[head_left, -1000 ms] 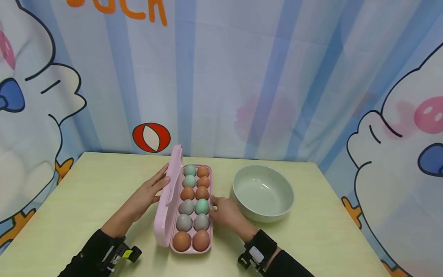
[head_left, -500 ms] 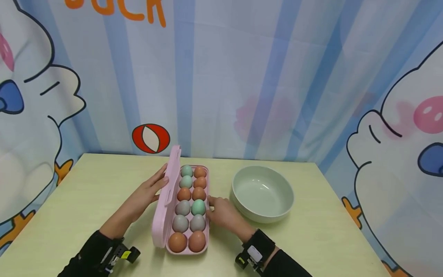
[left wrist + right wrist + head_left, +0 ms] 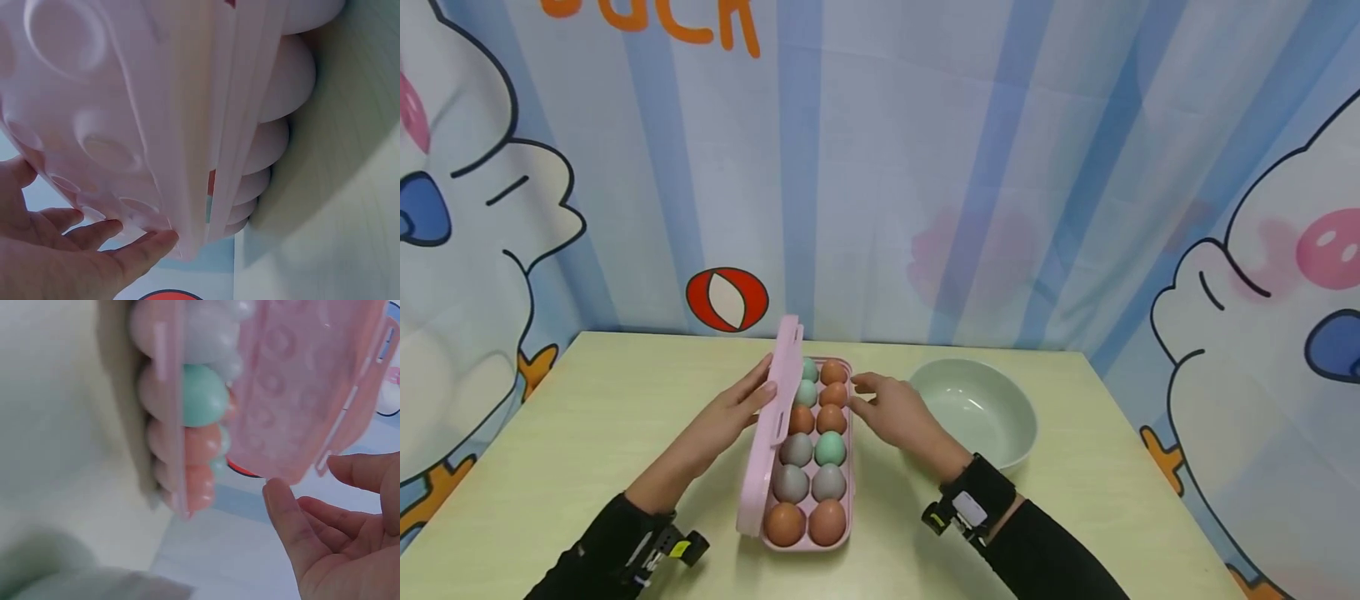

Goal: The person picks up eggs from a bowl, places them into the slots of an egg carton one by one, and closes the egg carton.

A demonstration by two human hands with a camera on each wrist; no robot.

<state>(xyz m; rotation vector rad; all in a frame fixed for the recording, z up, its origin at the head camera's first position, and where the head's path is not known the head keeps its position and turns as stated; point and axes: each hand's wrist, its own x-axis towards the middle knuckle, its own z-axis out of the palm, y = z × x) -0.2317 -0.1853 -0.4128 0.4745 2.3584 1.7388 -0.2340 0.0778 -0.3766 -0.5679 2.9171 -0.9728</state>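
Observation:
A pink egg carton (image 3: 805,548) stands on the table with its hinged lid (image 3: 766,467) raised on the left side. Two rows of eggs fill it: brown ones (image 3: 827,522), grey ones (image 3: 796,450) and green ones (image 3: 831,448). My left hand (image 3: 722,423) touches the outside of the lid, its fingers spread along the dimpled surface in the left wrist view. Just beyond the carton's right edge my right hand (image 3: 898,410) is in the air with nothing in it, thumb and fingers apart in the right wrist view. The lid partly covers the left row from above.
A pale green bowl (image 3: 988,417) sits right of the carton, partly behind my right hand. Both stand on a light yellow table (image 3: 1075,517). A striped blue cartoon curtain (image 3: 880,167) hangs along the table's back edge.
The carton has shifted slightly left, and its lid has then tipped a little toward the eggs with my left hand. My right hand has left the carton's side, rising and moving away from me.

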